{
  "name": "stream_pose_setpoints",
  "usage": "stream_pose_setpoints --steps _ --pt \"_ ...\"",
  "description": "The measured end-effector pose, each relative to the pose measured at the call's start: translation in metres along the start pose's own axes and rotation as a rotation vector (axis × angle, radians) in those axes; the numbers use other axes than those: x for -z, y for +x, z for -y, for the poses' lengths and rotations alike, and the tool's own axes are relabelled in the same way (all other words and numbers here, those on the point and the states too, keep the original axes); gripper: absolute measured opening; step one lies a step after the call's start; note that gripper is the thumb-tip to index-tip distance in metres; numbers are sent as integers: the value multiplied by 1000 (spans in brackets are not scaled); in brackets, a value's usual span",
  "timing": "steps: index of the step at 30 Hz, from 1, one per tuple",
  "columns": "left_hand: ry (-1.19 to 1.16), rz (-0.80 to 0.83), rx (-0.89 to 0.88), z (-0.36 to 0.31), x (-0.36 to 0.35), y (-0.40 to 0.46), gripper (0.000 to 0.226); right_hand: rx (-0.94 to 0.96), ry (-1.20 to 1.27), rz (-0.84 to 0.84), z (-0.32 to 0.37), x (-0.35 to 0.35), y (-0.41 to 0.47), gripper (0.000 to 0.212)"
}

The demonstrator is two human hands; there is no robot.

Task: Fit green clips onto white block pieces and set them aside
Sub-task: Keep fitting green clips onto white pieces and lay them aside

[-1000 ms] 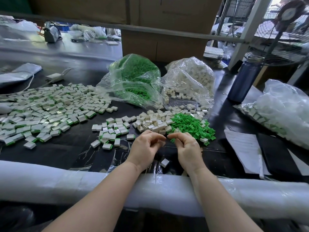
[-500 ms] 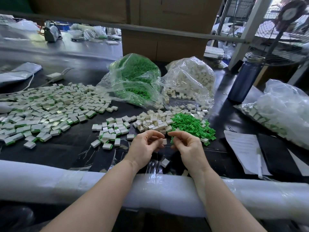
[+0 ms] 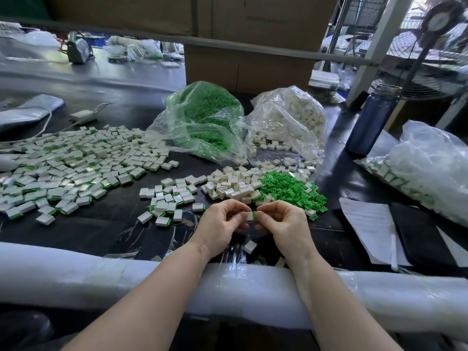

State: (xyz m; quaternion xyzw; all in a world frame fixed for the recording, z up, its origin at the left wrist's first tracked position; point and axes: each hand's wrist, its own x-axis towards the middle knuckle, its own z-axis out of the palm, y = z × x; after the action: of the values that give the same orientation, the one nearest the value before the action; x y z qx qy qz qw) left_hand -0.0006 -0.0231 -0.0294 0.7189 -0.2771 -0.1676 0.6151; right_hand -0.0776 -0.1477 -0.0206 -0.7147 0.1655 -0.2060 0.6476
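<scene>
Between both hands, above the table's near edge, a small white block [image 3: 249, 216] meets a green clip [image 3: 254, 214] at its right end. My left hand [image 3: 220, 223] pinches the block. My right hand [image 3: 283, 223] pinches the clip against it. Behind the hands lie a loose pile of white blocks [image 3: 233, 184] and a pile of green clips [image 3: 288, 190]. One white block [image 3: 250, 247] lies on the table just below the hands. A small group of fitted pieces [image 3: 168, 201] sits to the left, and a large spread of fitted pieces [image 3: 71, 163] fills the far left.
A bag of green clips [image 3: 202, 122] and a bag of white blocks [image 3: 291, 120] stand behind the piles. A blue bottle [image 3: 369, 122], a bag of pieces [image 3: 425, 171] and papers [image 3: 369, 224] lie at the right. A white padded roll [image 3: 76, 277] runs along the near edge.
The two hands have drawn slightly apart and lifted, and the white block with the green clip at its end now shows between the fingertips.
</scene>
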Motion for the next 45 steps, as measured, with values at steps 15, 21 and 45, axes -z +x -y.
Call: stream_pose_setpoints --steps 15,21,45 --pt "22 8 19 0 1 0 18 -26 -49 35 4 -1 -2 4" --pt "56 13 14 0 1 0 17 -13 -17 62 4 -1 -3 10" --pt "55 89 41 -10 0 -5 14 -24 -66 118 2 4 -1 21"
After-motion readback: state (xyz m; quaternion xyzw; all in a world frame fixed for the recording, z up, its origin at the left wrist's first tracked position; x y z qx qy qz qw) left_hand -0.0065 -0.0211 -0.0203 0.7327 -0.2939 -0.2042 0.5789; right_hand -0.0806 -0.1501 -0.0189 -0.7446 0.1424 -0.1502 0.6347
